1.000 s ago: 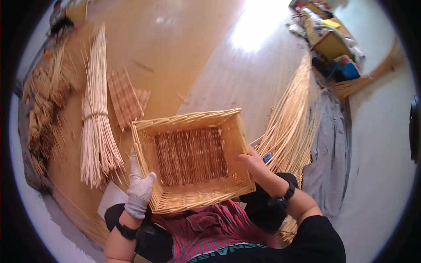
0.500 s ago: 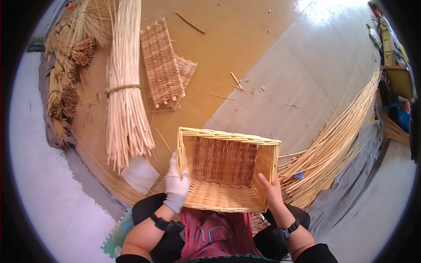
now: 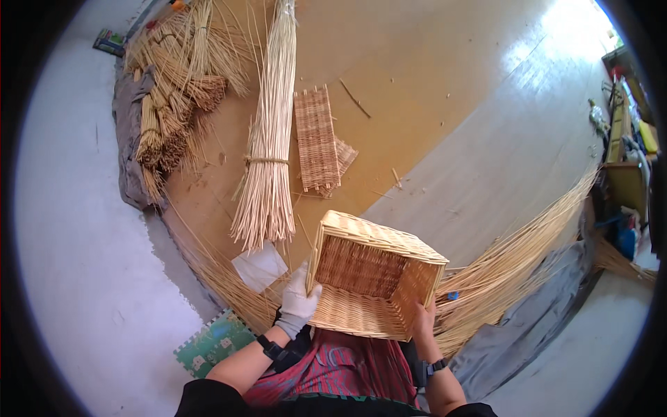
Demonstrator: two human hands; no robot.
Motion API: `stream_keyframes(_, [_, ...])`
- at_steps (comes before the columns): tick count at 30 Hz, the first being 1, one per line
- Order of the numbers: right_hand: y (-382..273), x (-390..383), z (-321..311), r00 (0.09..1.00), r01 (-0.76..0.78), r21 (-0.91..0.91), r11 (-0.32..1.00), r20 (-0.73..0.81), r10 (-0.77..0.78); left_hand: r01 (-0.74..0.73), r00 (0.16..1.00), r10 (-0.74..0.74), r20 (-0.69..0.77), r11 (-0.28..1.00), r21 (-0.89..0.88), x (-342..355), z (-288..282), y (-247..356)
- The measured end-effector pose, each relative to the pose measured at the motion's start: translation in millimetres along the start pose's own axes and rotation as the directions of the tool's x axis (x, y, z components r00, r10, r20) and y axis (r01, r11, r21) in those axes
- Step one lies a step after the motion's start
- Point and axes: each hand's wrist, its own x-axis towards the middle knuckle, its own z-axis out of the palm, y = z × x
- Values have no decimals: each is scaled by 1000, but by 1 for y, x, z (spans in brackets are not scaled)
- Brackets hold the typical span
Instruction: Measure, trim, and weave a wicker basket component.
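A rectangular wicker basket (image 3: 361, 317) of pale woven rods is held over my lap, its hollow facing me. Inside, a darker brown woven panel (image 3: 347, 267) forms the bottom. My left hand (image 3: 300, 297), in a white glove, grips the basket's left side. My bare right hand (image 3: 422, 322) is closed on its right side, with the fingers partly hidden behind the wall. A red striped cloth (image 3: 340, 361) covers my lap below the basket.
Ahead lies a tied bundle of pale rods (image 3: 267, 139) beside woven panels (image 3: 316, 142). More bundles (image 3: 174, 104) pile at the far left. Loose long rods (image 3: 514, 236) fan out at right on grey cloth (image 3: 528, 313). White paper (image 3: 258, 267) and a green foam mat (image 3: 215, 344) lie at left.
The basket has tilted, so its upper outer side now shows and its right end is lower. My view has swung left, shifting the floor things rightward. Both hands keep their hold.
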Motion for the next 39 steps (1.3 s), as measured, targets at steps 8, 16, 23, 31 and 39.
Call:
stream_keyframes(8, [-162, -113, -24, 958, 223, -299, 928, -109, -265, 232, 852, -241, 464, 970, 77, -45, -60, 65])
stream_keyframes(16, [-290, -183, -73, 922, 278, -11, 961, -278, -270, -340, 760, 413, 503, 911, -234, 14, -18, 212])
stream_keyframes(23, [-289, -60, -168, 833, 248, 127, 960, -533, -145, -680, 651, 573, 498, 732, 47, 107, 102, 315])
stream_keyframes(31, [-415, 85, -253, 942, 74, 534, 842, -314, 116, -451, 708, 309, 635, 890, 69, 185, 147, 581])
stream_keyframes(39, [-511, 206, -318, 934, -136, 429, 893, -244, 260, -356, 727, 132, 674, 912, 205, 268, 213, 696])
